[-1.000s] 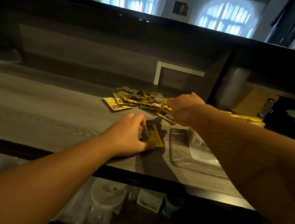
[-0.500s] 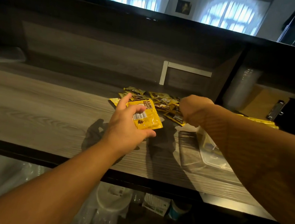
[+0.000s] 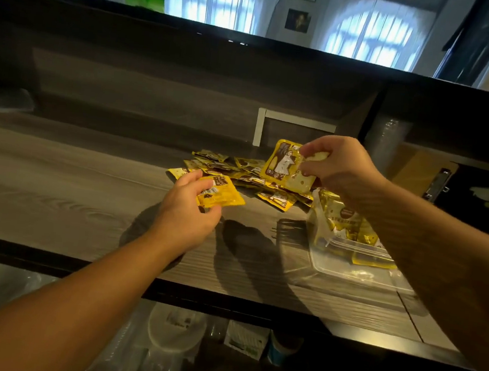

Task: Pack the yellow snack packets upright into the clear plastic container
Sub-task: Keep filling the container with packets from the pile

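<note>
Your left hand point(image 3: 187, 206) pinches one packet point(image 3: 221, 193) just above the counter point(image 3: 69, 189). Your right hand point(image 3: 340, 165) grips a second packet point(image 3: 285, 165), lifted over the loose pile point(image 3: 238, 172). The container point(image 3: 347, 258) sits to the right of the pile, under your right forearm, with several packets standing in it point(image 3: 342, 224).

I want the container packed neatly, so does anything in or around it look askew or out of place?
In the clear plastic container, the packed packets lean rather than stand straight, and one has slumped towards the near rim. The loose pile behind is scattered flat. Nothing looks torn or spilled.
</note>
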`<state>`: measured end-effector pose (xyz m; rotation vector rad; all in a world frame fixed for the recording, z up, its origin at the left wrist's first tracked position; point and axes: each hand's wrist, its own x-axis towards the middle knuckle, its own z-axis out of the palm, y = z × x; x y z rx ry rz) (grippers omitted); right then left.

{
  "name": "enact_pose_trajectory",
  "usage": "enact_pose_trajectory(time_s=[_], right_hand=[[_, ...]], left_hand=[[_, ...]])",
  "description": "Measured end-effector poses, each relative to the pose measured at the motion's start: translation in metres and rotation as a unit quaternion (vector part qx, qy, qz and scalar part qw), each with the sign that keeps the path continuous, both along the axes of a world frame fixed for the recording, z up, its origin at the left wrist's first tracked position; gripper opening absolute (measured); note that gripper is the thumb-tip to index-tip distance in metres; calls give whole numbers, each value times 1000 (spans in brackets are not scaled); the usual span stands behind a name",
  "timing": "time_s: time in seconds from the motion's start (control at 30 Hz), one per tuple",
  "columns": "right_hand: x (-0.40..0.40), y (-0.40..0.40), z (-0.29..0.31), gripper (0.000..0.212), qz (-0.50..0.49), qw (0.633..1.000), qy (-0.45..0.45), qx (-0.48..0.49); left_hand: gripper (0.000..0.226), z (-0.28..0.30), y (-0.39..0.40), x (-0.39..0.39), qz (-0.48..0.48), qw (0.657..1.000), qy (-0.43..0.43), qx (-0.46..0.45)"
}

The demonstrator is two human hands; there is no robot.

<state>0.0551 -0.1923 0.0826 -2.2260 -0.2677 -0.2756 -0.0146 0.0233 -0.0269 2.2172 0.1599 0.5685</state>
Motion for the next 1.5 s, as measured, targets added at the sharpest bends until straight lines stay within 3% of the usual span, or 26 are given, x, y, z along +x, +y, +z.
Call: enact_pose_trajectory(time_s=[0.2,0.4,0.5,0.57,0.63,0.83,0.97,1.1,1.27,1.4,1.5], right_hand=[[-32,-34,12,45,47,983,18,174],[-52,-84,20,21,25,958,28,283],[-58,-112,18,17,-6,957,12,288],[-61,-132,16,18,-24,954,6,300],[-63,-151,14,21,-42,948,0,316],[-65,-198,4,20,-86,952,-29,291],[-64,-213,2,16,-89,959,-34,269],[-60,-216,-1,21,-80,973,-61,208],[-51,-214,-7,15,-35,995,-89,36],[-40,-208,-14,18,-9,991,-99,-93],[-31,-201,-18,17,5,982,-104,-156]], left_hand=[[35,4,-12,-3,8,997,-48,-66],[48,39,-42,4,62,980,-74,-174],[35,65,-72,7,29,967,-113,-228],[21,78,-92,8,5,968,-127,-214],[10,90,-112,8,-22,975,-124,-183],[9,111,-165,15,-127,989,-24,-76],[9,114,-186,21,-203,978,42,35],[16,107,-199,31,-218,954,59,196],[20,95,-204,38,-172,888,2,427],[23,90,-207,41,-155,843,-33,513],[33,90,-206,44,-148,844,-15,515]])
